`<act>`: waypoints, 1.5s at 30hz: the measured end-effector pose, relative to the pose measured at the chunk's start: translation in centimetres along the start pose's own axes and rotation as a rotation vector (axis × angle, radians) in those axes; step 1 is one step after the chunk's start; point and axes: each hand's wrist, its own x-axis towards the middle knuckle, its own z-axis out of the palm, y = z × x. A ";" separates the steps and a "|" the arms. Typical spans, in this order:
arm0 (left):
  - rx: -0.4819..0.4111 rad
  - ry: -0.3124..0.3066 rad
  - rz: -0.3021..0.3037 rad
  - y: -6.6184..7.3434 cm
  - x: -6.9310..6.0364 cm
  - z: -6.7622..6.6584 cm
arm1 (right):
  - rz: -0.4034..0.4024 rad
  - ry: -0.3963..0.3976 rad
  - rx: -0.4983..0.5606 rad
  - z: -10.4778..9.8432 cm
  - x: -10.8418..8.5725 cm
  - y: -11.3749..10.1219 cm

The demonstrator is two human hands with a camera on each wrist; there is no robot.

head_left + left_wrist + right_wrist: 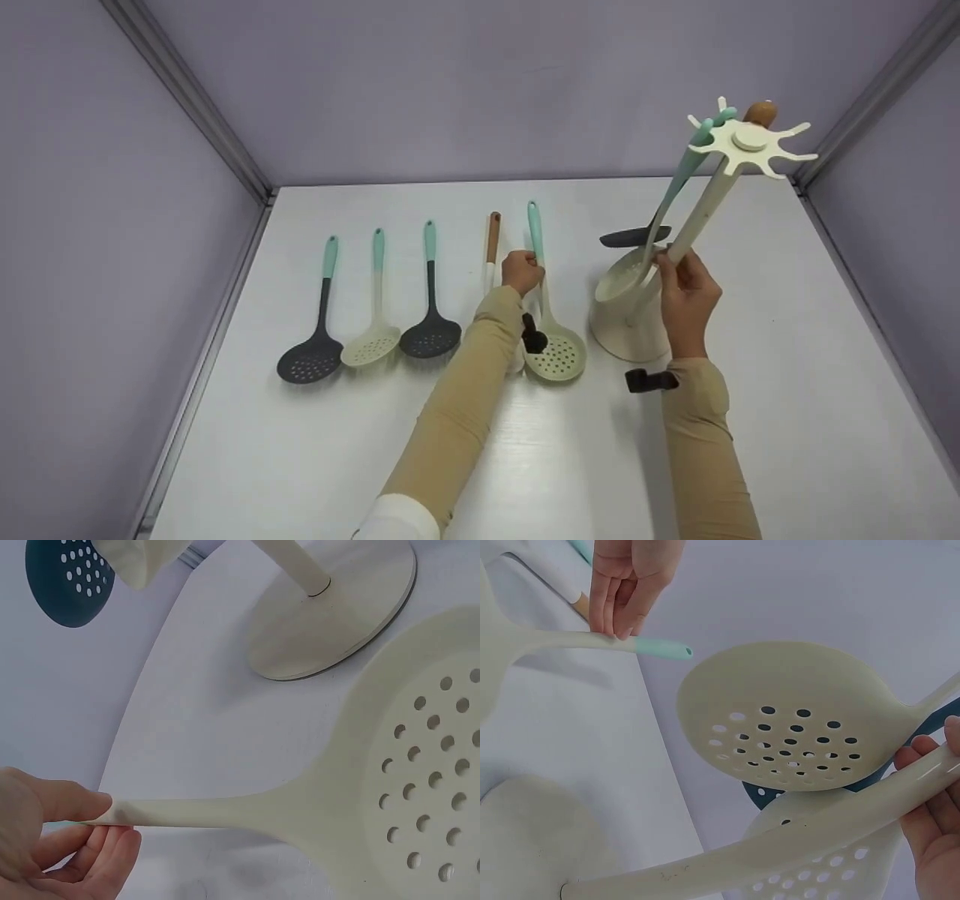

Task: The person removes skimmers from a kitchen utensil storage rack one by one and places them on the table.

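Note:
My left hand point(523, 271) pinches a cream skimmer point(559, 349) with a mint handle, thumb on one side of the neck and fingers on the other. In the left wrist view its perforated bowl point(442, 780) fills the right side. My right hand point(688, 307) holds the pole point(780, 847) of a cream utensil stand, below its hooked top point(750, 142). Several utensils hang from the hooks, among them a cream skimmer point(795, 675) and a dark one point(636, 237). In the left wrist view the stand's round base point(337, 630) shows.
Left of my left arm lie a dark skimmer point(309, 361), a cream skimmer point(375, 345) and another dark skimmer point(431, 336), all mint-handled. A brown-handled white utensil point(493, 238) is partly hidden behind the left forearm. Panels enclose the white table point(247, 450) at back and sides.

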 end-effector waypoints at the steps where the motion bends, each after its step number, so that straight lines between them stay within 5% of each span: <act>1: 0.011 -0.004 -0.028 1.1 -1.0 -0.4 | 0.002 0.003 0.006 0.0 0.0 0.0; 3: 0.015 0.013 -0.023 2.3 -2.5 -0.9 | 0.008 0.009 0.015 0.0 0.0 0.0; 6: 0.013 0.007 -0.058 2.4 -2.8 -1.0 | 0.015 0.010 0.030 0.1 0.0 0.0; 10: -0.005 -0.020 -0.087 0.5 -0.7 -0.2 | 0.035 0.015 0.026 0.2 -0.1 0.2; 13: -0.015 -0.015 -0.048 -2.2 1.8 1.1 | 0.048 0.015 0.016 0.1 0.0 0.1; 16: 0.012 -0.022 -0.085 -3.0 2.5 1.5 | 0.050 0.012 -0.005 0.0 0.1 0.1; 19: 0.064 -0.015 -0.180 -1.7 1.0 0.8 | 0.045 0.008 -0.013 0.0 0.0 0.1; 24: 0.087 0.006 -0.161 -0.3 -1.4 0.3 | 0.035 -0.001 -0.023 -0.1 -0.1 0.0; 28: 0.046 -0.026 -0.122 0.1 -1.8 0.3 | 0.035 -0.007 -0.044 -0.2 0.0 0.0; 29: 0.037 -0.028 -0.102 -0.9 -0.7 0.8 | 0.034 -0.009 -0.048 -0.2 0.0 -0.1; 35: -0.010 -0.058 -0.031 -2.2 0.8 1.5 | 0.025 -0.012 -0.065 -0.1 0.4 -0.4; 40: 0.000 -0.081 -0.063 1.0 -2.5 -0.1 | 0.010 -0.009 -0.055 -0.3 0.5 -0.5; 45: -0.030 -0.129 -0.067 1.3 -2.7 -0.1 | -0.009 -0.003 -0.030 -0.3 0.5 -0.5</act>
